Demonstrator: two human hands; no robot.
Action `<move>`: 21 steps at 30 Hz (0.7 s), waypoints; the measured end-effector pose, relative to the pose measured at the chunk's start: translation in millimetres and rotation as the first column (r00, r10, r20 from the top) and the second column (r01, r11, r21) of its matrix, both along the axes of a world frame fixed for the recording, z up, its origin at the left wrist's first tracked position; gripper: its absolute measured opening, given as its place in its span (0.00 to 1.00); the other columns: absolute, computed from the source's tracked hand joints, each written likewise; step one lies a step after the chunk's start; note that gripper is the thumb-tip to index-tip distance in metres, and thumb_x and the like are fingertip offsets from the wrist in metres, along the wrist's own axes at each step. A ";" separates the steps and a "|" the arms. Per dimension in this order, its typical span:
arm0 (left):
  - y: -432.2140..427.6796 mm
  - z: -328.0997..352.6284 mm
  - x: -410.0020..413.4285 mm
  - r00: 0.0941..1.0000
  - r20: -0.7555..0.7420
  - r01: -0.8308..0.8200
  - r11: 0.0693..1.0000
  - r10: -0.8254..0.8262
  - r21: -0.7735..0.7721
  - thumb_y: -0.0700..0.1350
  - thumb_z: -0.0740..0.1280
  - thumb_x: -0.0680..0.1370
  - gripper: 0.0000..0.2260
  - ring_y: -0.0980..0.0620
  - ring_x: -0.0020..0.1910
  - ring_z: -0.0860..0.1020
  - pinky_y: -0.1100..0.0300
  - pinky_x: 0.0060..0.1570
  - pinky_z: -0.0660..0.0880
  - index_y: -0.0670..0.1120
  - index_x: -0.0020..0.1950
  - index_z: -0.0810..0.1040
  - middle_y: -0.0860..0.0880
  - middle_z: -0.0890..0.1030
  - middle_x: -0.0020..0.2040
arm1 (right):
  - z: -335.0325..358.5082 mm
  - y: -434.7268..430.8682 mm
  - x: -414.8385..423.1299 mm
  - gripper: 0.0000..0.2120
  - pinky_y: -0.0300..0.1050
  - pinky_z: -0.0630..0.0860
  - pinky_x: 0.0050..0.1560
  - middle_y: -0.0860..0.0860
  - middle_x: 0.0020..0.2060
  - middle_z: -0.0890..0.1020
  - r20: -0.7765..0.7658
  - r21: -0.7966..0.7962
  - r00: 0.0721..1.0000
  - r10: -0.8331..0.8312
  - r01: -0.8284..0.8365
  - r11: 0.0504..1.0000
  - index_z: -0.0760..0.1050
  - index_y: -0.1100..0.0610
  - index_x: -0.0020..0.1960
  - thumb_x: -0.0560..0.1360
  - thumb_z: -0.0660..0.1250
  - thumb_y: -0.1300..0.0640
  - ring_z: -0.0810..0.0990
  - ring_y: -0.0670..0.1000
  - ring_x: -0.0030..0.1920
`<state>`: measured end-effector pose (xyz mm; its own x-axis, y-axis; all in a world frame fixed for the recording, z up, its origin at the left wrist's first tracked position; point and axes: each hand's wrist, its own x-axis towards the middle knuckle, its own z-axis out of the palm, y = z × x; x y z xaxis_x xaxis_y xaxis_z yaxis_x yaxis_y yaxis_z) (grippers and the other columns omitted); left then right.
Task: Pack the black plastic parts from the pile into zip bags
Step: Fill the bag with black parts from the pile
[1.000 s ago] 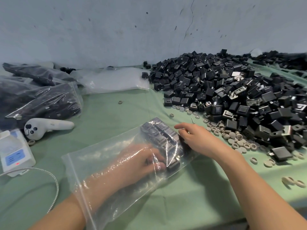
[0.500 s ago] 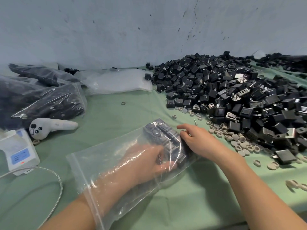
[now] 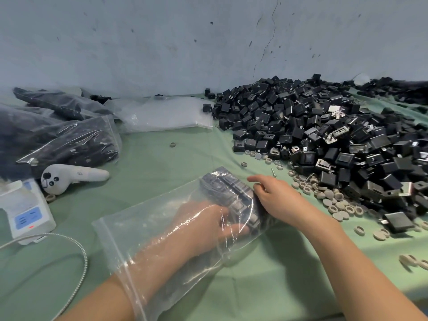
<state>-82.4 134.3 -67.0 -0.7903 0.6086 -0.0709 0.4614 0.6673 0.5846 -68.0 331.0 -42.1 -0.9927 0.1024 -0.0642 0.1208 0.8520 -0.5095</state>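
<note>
A clear zip bag [image 3: 139, 228] lies on the green cloth with its mouth toward me. My left hand [image 3: 201, 225] is deep inside it. Its fingers reach forward and touch a neat block of black plastic parts [image 3: 222, 186] at the bag's closed end. My right hand [image 3: 282, 200] is outside the bag, its fingertips pressing that end from the right with the index finger stretched out. The big pile of loose black parts [image 3: 324, 135] fills the right side of the table, just beyond my right hand.
Filled bags of black parts [image 3: 69, 140] lie at the left, with a stack of empty clear bags [image 3: 166, 114] behind. A white controller [image 3: 69, 177], a white device [image 3: 25, 209] and its metal cable [image 3: 78, 246] sit near left. Beige rings [image 3: 333, 202] and a screw [image 3: 274, 171] scatter by the pile.
My left hand has slid a little deeper into the bag and its fingers have straightened against the parts. My right hand stays at the bag's end.
</note>
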 end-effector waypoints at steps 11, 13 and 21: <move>-1.1 11.5 9.4 0.999 -0.038 -0.038 0.999 0.038 0.009 0.57 0.64 0.80 0.12 0.50 0.42 0.80 0.67 0.34 0.65 0.54 0.40 0.76 0.52 0.82 0.41 | 5.1 23.4 -2.0 0.17 0.40 0.71 0.35 0.42 0.41 0.84 0.048 -0.210 0.995 -0.092 0.100 0.973 0.74 0.42 0.66 0.83 0.52 0.53 0.82 0.46 0.41; 4.9 11.7 8.2 0.999 0.021 -0.047 0.999 0.047 0.014 0.52 0.63 0.81 0.14 0.40 0.50 0.78 0.65 0.34 0.63 0.42 0.47 0.77 0.38 0.81 0.49 | 5.9 23.5 -1.3 0.17 0.41 0.70 0.37 0.42 0.43 0.83 0.056 -0.207 0.995 -0.083 0.093 0.974 0.74 0.42 0.66 0.83 0.53 0.52 0.80 0.43 0.44; -8.3 20.6 18.8 0.995 -0.095 -0.010 1.000 0.009 -0.006 0.63 0.64 0.78 0.13 0.76 0.30 0.73 0.75 0.30 0.66 0.66 0.33 0.74 0.74 0.74 0.30 | 4.9 25.1 1.2 0.15 0.41 0.72 0.42 0.41 0.45 0.82 0.063 -0.199 0.997 -0.047 0.059 0.978 0.74 0.41 0.66 0.84 0.54 0.49 0.77 0.40 0.46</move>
